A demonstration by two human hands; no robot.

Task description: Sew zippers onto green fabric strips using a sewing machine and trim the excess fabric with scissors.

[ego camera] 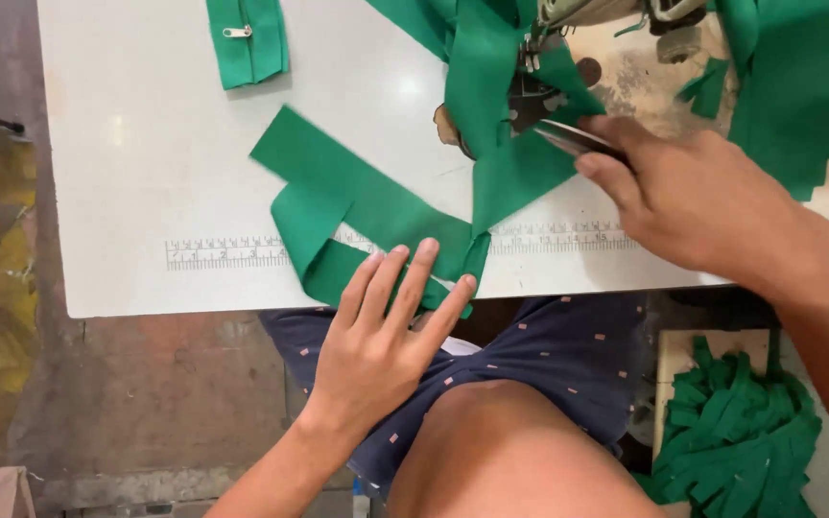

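A long green fabric strip [357, 197] lies folded across the white sewing table [136, 144], running up to the sewing machine [568, 14] at the top. My left hand [381, 336] rests flat at the table's front edge, fingers apart, fingertips pressing on the strip's folded end. My right hand [693, 197] sits right of the machine's needle area and grips small dark metal scissors [578, 139], whose blades point left at the fabric under the machine.
A green piece with a zipper [247, 38] lies at the table's far edge. More green fabric [798, 77] hangs at top right. A pile of green strips [736, 436] sits low right. A printed ruler [223, 252] runs along the table front.
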